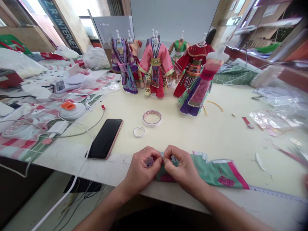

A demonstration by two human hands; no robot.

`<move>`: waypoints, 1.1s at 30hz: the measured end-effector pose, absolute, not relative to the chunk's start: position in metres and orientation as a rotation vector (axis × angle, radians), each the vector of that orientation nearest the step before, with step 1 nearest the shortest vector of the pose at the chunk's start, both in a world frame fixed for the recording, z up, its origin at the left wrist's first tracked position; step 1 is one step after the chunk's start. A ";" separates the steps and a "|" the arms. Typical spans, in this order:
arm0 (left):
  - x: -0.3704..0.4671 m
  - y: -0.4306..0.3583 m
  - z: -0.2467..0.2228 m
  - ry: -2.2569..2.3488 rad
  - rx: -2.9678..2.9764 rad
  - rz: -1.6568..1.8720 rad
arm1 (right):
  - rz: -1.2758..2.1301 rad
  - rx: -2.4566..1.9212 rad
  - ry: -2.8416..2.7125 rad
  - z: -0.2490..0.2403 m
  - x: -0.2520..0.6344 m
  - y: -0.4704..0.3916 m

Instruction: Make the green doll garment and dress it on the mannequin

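A strip of green fabric with pink trim and a pink motif lies along the table's front edge; pale tape-like strips run on its upper edge. Over its left part, my left hand is closed, thumb and forefinger pinched at the fabric's upper edge. My right hand pinches the same edge just beside it, the fingertips of both hands nearly touching. The exact spot between the fingertips is hidden. Beyond the hands rest a larger roll of tape and a small roll of white tape.
Several dressed doll forms stand at the back, one in a pink robe. A phone lies left of my hands, with a white cable crossing the table edge. Under the fabric's right end shows a ruler. Clear plastic bags lie right.
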State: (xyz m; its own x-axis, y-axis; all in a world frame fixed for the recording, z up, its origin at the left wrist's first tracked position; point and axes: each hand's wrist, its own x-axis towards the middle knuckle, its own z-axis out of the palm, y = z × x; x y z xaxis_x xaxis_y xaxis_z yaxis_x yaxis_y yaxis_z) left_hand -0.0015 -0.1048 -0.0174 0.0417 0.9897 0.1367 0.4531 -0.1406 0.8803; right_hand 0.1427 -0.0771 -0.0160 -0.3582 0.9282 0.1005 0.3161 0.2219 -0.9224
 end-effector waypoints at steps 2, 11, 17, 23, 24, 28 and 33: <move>-0.001 -0.105 -0.016 1.464 1.548 1.029 | 1.201 -1.149 -1.760 -0.015 0.143 -0.077; 0.002 -0.106 -0.020 1.372 1.231 1.045 | 1.327 -1.148 -1.641 -0.014 0.144 -0.075; 0.004 -0.105 -0.022 1.322 1.109 1.067 | 1.445 -1.147 -1.568 -0.016 0.145 -0.075; 0.003 -0.106 -0.023 1.316 1.094 1.096 | 1.395 -1.130 -1.560 -0.014 0.146 -0.075; 0.002 -0.106 -0.022 1.314 1.102 1.099 | 1.358 -1.127 -1.563 -0.013 0.147 -0.076; 0.000 -0.106 -0.020 1.286 1.158 1.098 | 1.242 -1.103 -1.614 -0.011 0.148 -0.076; -0.002 -0.107 -0.021 1.304 1.237 1.111 | 1.228 -1.166 -1.773 -0.010 0.147 -0.076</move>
State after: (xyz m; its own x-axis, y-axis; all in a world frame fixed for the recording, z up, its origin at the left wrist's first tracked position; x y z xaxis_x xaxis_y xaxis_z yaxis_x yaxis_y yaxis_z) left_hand -0.0018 -0.1070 -0.0208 0.0036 0.9981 -0.0619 0.0973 0.0612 0.9934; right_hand 0.1473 -0.0756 -0.0103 -0.3708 0.9279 0.0380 0.2907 0.1548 -0.9442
